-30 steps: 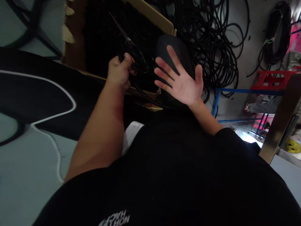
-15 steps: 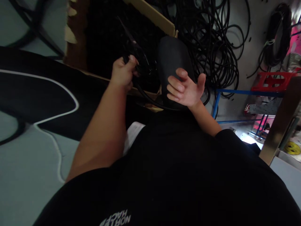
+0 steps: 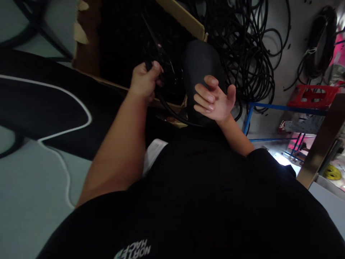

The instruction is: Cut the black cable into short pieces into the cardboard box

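My left hand (image 3: 147,81) is closed around a black cable (image 3: 172,112) at the edge of a cardboard box (image 3: 185,18) full of small dark pieces. From that hand the cable curves down and right towards my lap. A long, narrow dark tool (image 3: 156,37), perhaps scissors, lies or hangs just beyond my left fingers; whether they touch it is too dark to tell. My right hand (image 3: 215,99) is palm up in front of my black-clad knee (image 3: 202,61), fingers loosely bent and thumb apart, with nothing in it.
Loose black cable loops (image 3: 248,54) cover the floor beyond my knee. A tied coil (image 3: 320,43), a red stool (image 3: 309,95) and a blue metal frame (image 3: 283,108) are on the right. A white cord (image 3: 64,133) crosses the left side. Someone's grey-clad leg (image 3: 304,126) shows behind the frame.
My left hand has shifted slightly right and up with the cable. The right hand has barely moved. The view has shifted a little.
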{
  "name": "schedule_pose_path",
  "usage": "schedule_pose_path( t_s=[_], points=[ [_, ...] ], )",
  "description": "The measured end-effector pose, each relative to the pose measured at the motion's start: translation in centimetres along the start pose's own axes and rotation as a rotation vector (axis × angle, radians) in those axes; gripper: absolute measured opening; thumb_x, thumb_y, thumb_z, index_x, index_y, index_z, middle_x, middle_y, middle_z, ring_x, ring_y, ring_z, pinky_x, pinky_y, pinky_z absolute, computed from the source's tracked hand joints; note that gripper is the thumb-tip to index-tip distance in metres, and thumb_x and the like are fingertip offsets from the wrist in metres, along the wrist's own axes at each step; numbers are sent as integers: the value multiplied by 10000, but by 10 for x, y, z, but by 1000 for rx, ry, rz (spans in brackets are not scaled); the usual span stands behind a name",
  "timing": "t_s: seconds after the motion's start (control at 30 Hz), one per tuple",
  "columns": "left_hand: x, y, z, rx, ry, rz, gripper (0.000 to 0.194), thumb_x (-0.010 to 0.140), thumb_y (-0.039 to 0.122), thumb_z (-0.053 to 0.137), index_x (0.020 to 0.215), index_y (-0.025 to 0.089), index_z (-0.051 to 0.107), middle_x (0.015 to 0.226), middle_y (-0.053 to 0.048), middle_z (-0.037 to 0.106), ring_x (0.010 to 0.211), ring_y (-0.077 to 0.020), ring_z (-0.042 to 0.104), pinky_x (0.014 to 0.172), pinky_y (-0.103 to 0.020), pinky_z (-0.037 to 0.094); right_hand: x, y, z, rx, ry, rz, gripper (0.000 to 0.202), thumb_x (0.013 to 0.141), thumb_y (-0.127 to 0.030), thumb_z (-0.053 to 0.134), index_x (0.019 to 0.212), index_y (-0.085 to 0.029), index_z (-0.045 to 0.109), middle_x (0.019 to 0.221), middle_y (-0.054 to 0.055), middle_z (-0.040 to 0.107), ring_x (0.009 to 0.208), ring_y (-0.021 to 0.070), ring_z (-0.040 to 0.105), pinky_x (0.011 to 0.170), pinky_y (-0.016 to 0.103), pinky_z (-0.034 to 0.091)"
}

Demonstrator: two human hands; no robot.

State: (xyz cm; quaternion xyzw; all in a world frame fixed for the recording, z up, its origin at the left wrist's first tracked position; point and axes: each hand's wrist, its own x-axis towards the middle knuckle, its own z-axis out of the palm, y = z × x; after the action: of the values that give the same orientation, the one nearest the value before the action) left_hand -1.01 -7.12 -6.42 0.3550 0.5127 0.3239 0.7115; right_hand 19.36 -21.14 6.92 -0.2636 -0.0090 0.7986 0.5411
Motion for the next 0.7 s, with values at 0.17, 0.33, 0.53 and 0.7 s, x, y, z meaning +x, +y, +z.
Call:
schedule_pose_path(
  t_s=[0.17,0.33,0.53,0.7],
  points=[
    [-7,8,4,12,-13,-20,1077,422,1176,1050,843,278,631,695,47,482,751,-147,392,672,-364,314,12,-2,-6,-207,39,-67,629,1008,-871,799,1356,-355,701,1124,47,737,982,279,752,792,374,689],
    [-14,10,3,59,-92,3,997,687,1174,966,902,273,595,686,66,467,727,-131,359,703,-355,307,30,-21,19,-652,277,-261,600,1132,-618,778,1662,-354,682,1719,51,763,1466,228,765,1252,416,705],
    [-25,24,10,13,-155,14,686,1007,815,1010,889,262,622,688,56,513,616,-112,384,620,-324,334,76,-19,8,-1041,498,-234,639,1128,-515,798,1730,-330,687,2008,88,561,1783,235,590,1296,433,712],
    [-41,48,23,-40,-235,-27,684,1017,693,1083,821,269,583,632,42,464,535,-123,411,501,-278,355,93,-7,25,-1206,371,-34,710,1031,-379,792,1740,-384,758,1852,116,706,1874,258,547,1161,362,765]
  ],
)
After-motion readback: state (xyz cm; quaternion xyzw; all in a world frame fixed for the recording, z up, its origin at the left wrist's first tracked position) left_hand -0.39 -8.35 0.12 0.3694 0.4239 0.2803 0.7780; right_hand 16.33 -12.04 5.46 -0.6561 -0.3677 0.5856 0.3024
